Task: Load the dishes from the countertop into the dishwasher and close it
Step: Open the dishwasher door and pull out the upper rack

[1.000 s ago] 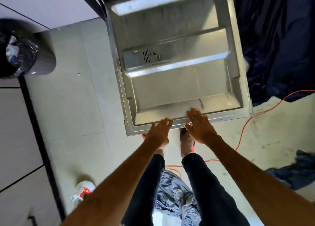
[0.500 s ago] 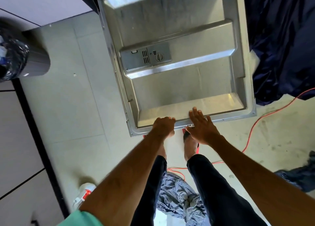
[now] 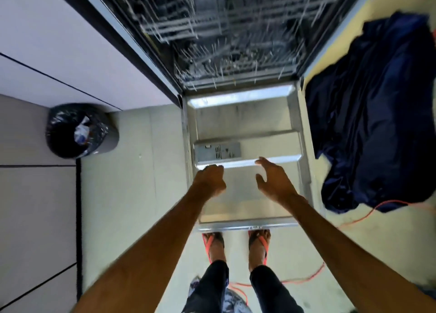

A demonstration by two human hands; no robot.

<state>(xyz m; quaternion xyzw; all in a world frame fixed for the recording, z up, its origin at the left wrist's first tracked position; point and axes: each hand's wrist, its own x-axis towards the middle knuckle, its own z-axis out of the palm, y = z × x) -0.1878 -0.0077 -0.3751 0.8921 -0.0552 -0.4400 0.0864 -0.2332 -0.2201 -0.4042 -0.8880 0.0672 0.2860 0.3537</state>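
Note:
The dishwasher door (image 3: 245,121) lies folded down in front of me, its steel inner face up, with the grey detergent box (image 3: 217,151) on it. Behind it the dishwasher cavity shows blurred wire racks (image 3: 212,29); I cannot make out dishes in them. My left hand (image 3: 210,179) hovers over the door with fingers curled shut and nothing in it. My right hand (image 3: 274,180) is over the door's middle, fingers spread, holding nothing. Whether either hand touches the door is unclear. No countertop is in view.
A bin lined with a black bag (image 3: 80,131) stands on the floor at the left, next to white cabinet fronts (image 3: 59,53). A dark blue cloth (image 3: 377,114) lies heaped at the right. An orange cable (image 3: 368,216) runs across the floor. My sandalled feet (image 3: 236,244) stand just before the door's edge.
My hands have left the door's front edge and now sit further in over its inner face. The view has tipped up, so the racks inside now show.

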